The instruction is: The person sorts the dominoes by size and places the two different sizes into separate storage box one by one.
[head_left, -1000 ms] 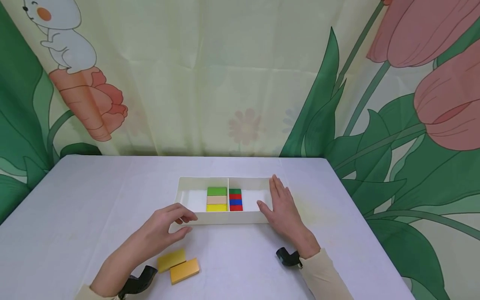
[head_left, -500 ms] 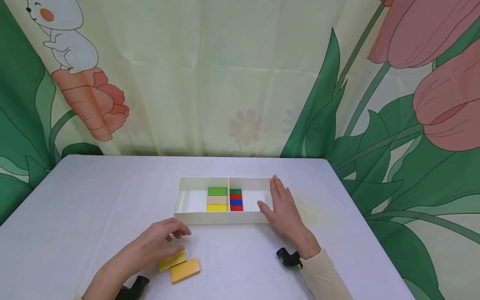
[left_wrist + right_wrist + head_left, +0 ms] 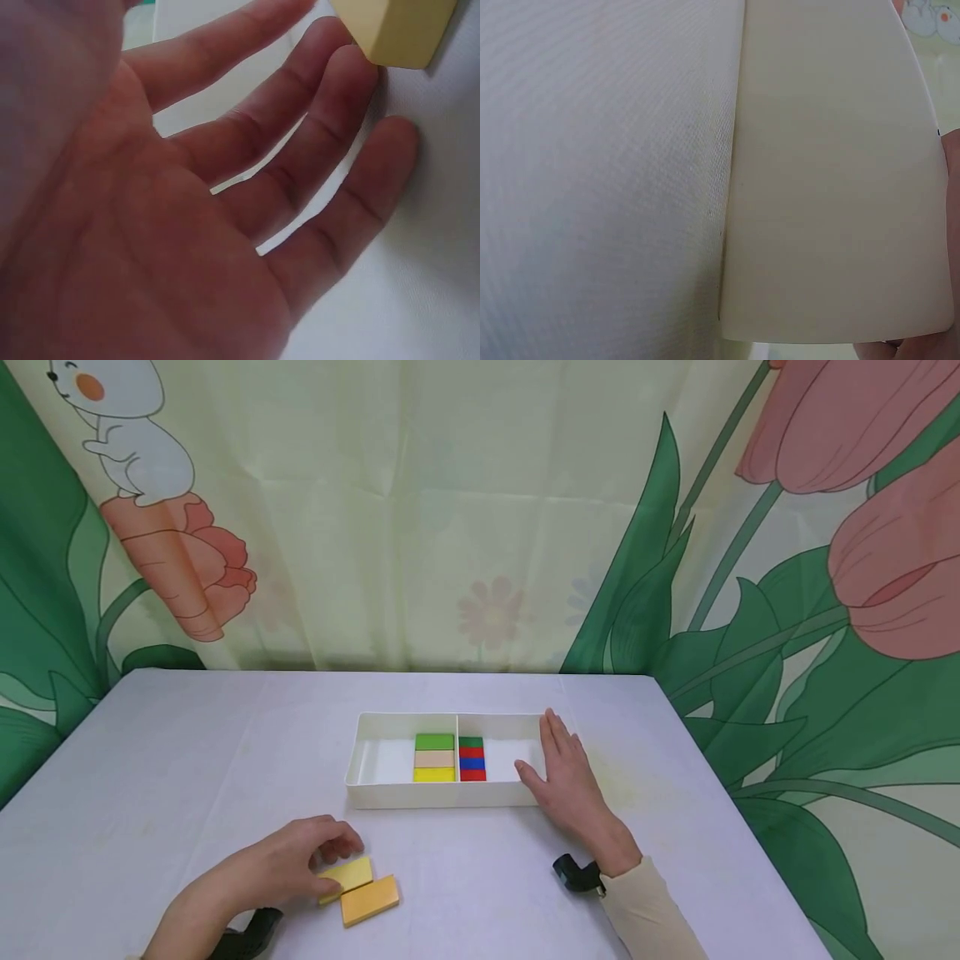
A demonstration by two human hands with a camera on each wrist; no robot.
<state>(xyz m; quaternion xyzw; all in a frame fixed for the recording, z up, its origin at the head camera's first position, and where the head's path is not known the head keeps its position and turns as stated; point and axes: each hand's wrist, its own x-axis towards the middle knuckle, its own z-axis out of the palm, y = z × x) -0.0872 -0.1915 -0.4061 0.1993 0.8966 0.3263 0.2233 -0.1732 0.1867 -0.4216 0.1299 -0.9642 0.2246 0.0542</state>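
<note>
Two flat rectangular blocks lie on the white cloth at front left: a yellow block [image 3: 352, 872] and an orange-yellow block [image 3: 370, 902] touching its near side. My left hand [image 3: 281, 862] arches over the yellow block, its thumb at the near left end and its fingers loosely bent above the far side. In the left wrist view, fingertips come near a corner of a yellow block [image 3: 411, 34]; a firm hold is not visible. My right hand [image 3: 566, 787] rests at the right end of a white two-compartment box [image 3: 442, 797], fingers straight and thumb spread over the box.
Green, beige [image 3: 435, 759] and yellow blocks lie in the left compartment against the divider. Narrower green, red and blue blocks [image 3: 472, 764] line the divider's other side. A printed curtain [image 3: 420, 527] hangs behind the table [image 3: 247, 727].
My left hand has moved back from the box's front left corner, toward me, and lowered over the yellow block. My right hand stays at the box's right end.
</note>
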